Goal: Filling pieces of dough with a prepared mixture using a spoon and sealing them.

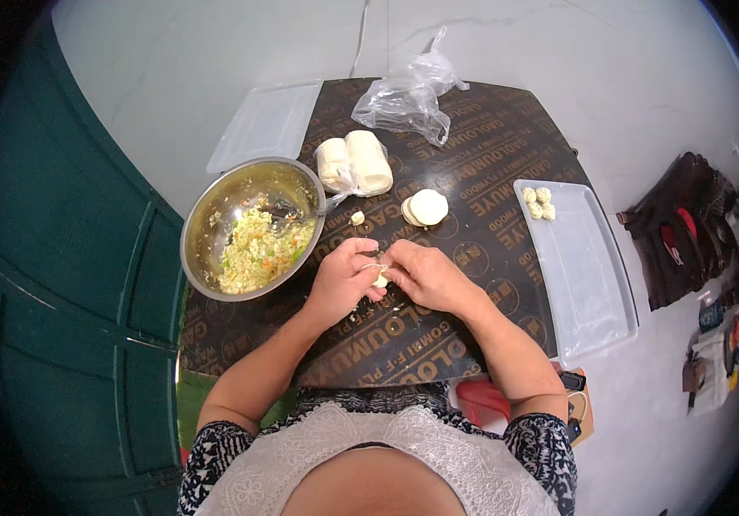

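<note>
Over the near middle of the table, a small filled dough wrapper [379, 280] is held between both hands. My left hand [339, 282] cups it from the left with curled fingers. The fingertips of my right hand [428, 273] pinch its edge from the other side. Just beyond the hands lies a short stack of round dough wrappers [428, 207], and left of it one small pale dough piece [357, 218]. A steel bowl [195, 225] stands on the left, with chopped yellow, green and orange filling [258, 251] and what looks like a utensil inside.
Behind the bowl sit more wrappers in a plastic bag [354, 163]. A crumpled clear bag [408, 99] lies at the table's far edge. On the right, a translucent tray [583, 284] carries several small pleated dumplings [540, 204]; another tray [264, 125] is at the back left.
</note>
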A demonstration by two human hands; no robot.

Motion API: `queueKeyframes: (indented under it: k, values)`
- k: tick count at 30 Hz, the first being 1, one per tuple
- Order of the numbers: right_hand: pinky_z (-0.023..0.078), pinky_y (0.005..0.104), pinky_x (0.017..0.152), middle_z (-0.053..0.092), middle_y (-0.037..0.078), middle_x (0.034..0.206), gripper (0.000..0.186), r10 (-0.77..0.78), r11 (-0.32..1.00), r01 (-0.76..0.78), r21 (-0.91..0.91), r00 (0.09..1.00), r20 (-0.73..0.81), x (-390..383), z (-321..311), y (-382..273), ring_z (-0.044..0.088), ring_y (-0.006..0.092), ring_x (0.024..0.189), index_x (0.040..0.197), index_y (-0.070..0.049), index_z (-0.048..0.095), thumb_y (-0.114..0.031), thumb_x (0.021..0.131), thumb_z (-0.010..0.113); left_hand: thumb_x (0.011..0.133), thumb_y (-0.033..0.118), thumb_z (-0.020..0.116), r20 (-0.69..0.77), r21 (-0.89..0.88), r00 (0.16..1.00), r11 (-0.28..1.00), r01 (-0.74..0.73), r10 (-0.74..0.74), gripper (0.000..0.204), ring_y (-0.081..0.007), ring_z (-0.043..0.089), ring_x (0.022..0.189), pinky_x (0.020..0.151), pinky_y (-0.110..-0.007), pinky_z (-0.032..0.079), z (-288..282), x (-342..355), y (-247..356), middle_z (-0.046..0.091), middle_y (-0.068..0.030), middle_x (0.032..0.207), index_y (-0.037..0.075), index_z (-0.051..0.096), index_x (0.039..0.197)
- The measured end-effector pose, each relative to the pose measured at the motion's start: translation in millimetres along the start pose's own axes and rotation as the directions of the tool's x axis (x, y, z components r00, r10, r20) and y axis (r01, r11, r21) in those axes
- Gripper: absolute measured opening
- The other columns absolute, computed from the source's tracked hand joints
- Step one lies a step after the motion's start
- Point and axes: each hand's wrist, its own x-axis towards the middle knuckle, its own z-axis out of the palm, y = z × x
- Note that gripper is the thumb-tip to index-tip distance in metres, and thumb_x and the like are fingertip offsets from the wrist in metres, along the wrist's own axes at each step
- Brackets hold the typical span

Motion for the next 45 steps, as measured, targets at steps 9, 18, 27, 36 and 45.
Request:
queueKeyframes:
  k: [9, 18, 27, 36, 45]
  values:
    - [0.048, 0.0364, 0.059, 0.06, 0.016, 0.072, 0.012, 0.155, 0.986, -0.147, 0.072, 0.98, -0.122, -3, 15, 5, 0.062, 0.0316, 0.067, 0.08, 0.0, 0.054, -0.007, 0.085, 0.062, 0.092, 0.007, 0.051, -0.068, -0.319, 0.991, 0.944, 0.086, -0.113, 0.019, -0.02, 0.067, 0.068, 0.059, -0.028, 0.058, 0, 1, 2, 0.064, -0.0152, 0.088, -0.005, 0.051, 0.106]
    - [0.047, 0.0402, 0.057, 0.058, 0.017, 0.076, 0.013, 0.036, 0.996, -0.043, -0.073, 0.995, -0.092, -4, 15, 5, 0.06, 0.0354, 0.069, 0.083, -0.001, 0.052, -0.008, 0.085, 0.063, 0.092, 0.007, 0.054, -0.08, -0.188, 0.994, 0.98, 0.061, -0.078, 0.014, -0.0216, 0.068, 0.07, 0.06, -0.03, 0.059, -3, 2, 2, 0.066, -0.0163, 0.087, -0.005, 0.056, 0.099]
    - [0.048, 0.0426, 0.057, 0.056, 0.015, 0.075, 0.014, -0.085, 0.979, 0.072, -0.191, 0.994, -0.061, -2, 11, -1, 0.059, 0.036, 0.068, 0.083, -0.003, 0.049, -0.01, 0.083, 0.062, 0.093, 0.003, 0.051, -0.031, 0.018, 0.999, 1.0, 0.018, -0.017, 0.015, -0.017, 0.066, 0.075, 0.062, -0.027, 0.058, -3, 1, -6, 0.066, -0.0128, 0.09, -0.004, 0.053, 0.106]
    - [0.047, 0.0433, 0.059, 0.055, 0.015, 0.073, 0.016, 0.007, 0.996, -0.01, -0.091, 0.999, -0.033, -1, 5, 2, 0.059, 0.0367, 0.07, 0.081, -0.002, 0.049, -0.011, 0.084, 0.062, 0.091, 0.001, 0.053, -0.178, -0.057, 0.983, 0.997, -0.052, 0.041, 0.02, -0.0118, 0.063, 0.068, 0.057, -0.023, 0.053, 7, -3, 4, 0.064, -0.0101, 0.089, -0.002, 0.047, 0.109]
    - [0.048, 0.0421, 0.06, 0.056, 0.013, 0.077, 0.012, -0.164, 0.97, 0.161, -0.184, 0.986, 0.002, -1, 5, -1, 0.059, 0.0351, 0.07, 0.084, -0.004, 0.052, -0.011, 0.084, 0.062, 0.09, 0.001, 0.056, -0.094, 0.158, 0.995, 0.987, -0.024, 0.039, 0.002, -0.009, 0.061, 0.069, 0.056, -0.023, 0.053, -1, 1, -14, 0.063, -0.0057, 0.083, 0.001, 0.054, 0.089]
